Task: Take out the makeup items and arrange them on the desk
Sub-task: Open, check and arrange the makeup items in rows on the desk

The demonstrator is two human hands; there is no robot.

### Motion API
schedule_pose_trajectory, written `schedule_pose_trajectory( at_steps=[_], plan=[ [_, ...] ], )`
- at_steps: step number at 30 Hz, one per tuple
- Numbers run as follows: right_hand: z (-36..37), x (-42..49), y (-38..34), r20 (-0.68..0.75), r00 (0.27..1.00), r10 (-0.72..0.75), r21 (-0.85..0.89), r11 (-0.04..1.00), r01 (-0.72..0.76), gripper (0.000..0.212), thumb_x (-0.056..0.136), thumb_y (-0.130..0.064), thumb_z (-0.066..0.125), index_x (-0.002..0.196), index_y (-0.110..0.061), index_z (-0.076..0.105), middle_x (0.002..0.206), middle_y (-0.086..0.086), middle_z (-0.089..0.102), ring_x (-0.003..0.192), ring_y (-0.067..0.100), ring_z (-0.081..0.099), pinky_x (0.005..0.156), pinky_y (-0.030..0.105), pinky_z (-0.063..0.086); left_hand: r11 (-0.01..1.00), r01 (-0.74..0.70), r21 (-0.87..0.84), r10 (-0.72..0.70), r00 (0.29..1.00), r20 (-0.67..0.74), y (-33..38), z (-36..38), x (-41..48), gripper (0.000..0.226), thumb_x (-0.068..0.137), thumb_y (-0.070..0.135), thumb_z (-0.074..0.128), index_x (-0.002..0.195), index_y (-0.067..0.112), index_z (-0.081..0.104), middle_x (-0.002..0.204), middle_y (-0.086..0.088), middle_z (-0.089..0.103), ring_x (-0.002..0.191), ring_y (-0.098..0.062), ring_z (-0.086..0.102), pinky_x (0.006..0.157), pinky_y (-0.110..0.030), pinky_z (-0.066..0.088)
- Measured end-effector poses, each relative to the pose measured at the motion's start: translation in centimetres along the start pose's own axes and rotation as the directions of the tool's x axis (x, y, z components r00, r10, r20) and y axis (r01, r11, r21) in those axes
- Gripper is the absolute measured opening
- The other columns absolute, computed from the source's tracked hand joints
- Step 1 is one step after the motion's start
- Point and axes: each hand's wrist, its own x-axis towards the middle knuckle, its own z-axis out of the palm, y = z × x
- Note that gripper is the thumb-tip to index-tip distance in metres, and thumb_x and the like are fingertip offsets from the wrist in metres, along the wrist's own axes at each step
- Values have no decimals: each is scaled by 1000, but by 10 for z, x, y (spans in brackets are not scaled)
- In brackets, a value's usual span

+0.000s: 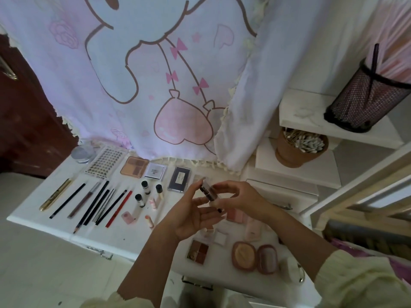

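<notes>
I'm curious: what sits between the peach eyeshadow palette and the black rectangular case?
A small white square box lies between the peach eyeshadow palette and black rectangular case; head view.

On the worktop (33, 210), a row of pencils (97, 203) lies at the left, small bottles (145, 187) stand just right of them, and palettes (134, 166) line the back edge below the hanging cloth (133, 85). Two compacts (244, 254) lie side by side at the near right. A pot of cotton swabs (300, 150) sits on a shelf (322, 172) to the right, with a mesh holder (364, 101) on the higher shelf behind it.

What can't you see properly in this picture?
Head view only.
- Dark tube: the left hand and right hand hold it, covering much of it.
- Pink palette: partly under the right wrist.
- White box: print too small.
- Mesh cup: cut by the right edge.
</notes>
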Motion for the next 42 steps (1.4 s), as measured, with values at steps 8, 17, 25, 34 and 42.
schedule_pose_trajectory(
  at_steps=[8, 17, 25, 34, 42],
  plan=[
    [-6, -3, -14, -205, 978, 36, 136, 991, -8, 25, 94, -24, 56, 103, -10, 75, 103, 0, 74, 100, 10, 64, 81, 26, 46, 995, -15, -94, 18, 999, 28, -1, -1, 0, 97, 73, 46, 76, 144, 0, 30, 119, -35, 59, 109, -40, 63, 82, -40, 58],
    [-5, -4, -13, -249, 968, 38, 99, 995, -14, 20, 90, -21, 66, 81, -9, 78, 77, 1, 75, 66, 6, 59, 56, 22, 41, 953, -268, 139, 278, 959, -53, -5, -1, 4, 45, 76, 31, 74, 114, 9, 65, 105, -12, 70, 99, -25, 67, 98, -42, 50],
    [-5, -5, -22, -197, 980, 43, 110, 994, -21, 22, 88, -29, 67, 83, -11, 78, 81, 1, 76, 75, 12, 68, 64, 24, 49, 632, -539, 557, 647, 762, 3, -13, 5, 5, 63, 70, 5, 83, 117, 37, 55, 110, 20, 68, 108, 1, 62, 77, -21, 54],
    [-5, -3, -29, -173, 983, 62, 82, 995, -48, 28, 84, -39, 69, 86, -12, 78, 81, 1, 75, 75, 9, 69, 68, 23, 52, 494, -561, 664, 722, 691, 47, -15, -1, 12, 74, 67, 7, 85, 125, 37, 50, 116, 23, 63, 113, 1, 58, 83, -18, 48],
    [-2, 5, -30, -220, 975, -39, -172, 985, 0, 10, 80, -25, 76, 85, -17, 79, 67, 0, 72, 56, 4, 59, 56, 18, 45, 198, -517, 833, 787, 590, 180, -14, -5, 17, 75, 71, 12, 81, 130, 40, 45, 124, 15, 55, 106, -3, 57, 87, -30, 56]
  ],
)
